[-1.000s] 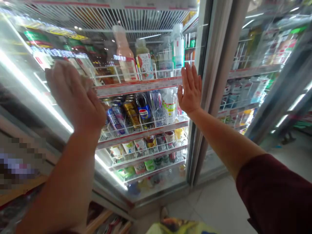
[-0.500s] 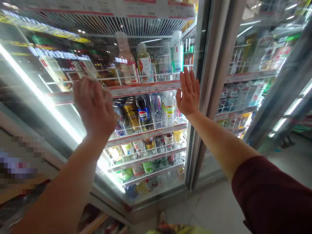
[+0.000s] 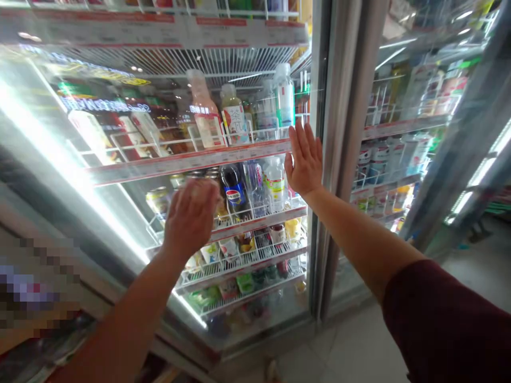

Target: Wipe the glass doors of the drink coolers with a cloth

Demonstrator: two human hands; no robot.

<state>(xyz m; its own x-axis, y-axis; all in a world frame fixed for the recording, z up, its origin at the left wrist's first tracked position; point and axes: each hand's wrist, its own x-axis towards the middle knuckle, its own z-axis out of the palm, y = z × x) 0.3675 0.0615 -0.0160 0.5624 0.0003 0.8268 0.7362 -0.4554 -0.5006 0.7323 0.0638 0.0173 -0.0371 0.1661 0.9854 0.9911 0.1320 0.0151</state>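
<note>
I face a lit drinks fridge with a glass door (image 3: 131, 223). My right hand (image 3: 304, 160) lies flat and open against the glass near the door's right edge, fingers pointing up. My left hand (image 3: 191, 218) is open too, blurred by motion, palm toward the glass in front of the middle shelf. Behind the glass stand a dark cola bottle (image 3: 234, 189), a clear bottle (image 3: 276, 183) and, one shelf up, a pink bottle (image 3: 205, 114) and a tea bottle (image 3: 233, 114). Neither hand holds anything.
A metal door frame (image 3: 343, 154) separates this fridge from a second glass-fronted fridge (image 3: 403, 127) on the right. Lower wire shelves (image 3: 243, 252) carry small cups and packs. Pale floor tiles (image 3: 359, 346) lie below. A blurred counter sits at the lower left.
My left hand has slid right and down across the glass, from the upper left to the middle shelf. My right hand has stayed flat near the door's right edge.
</note>
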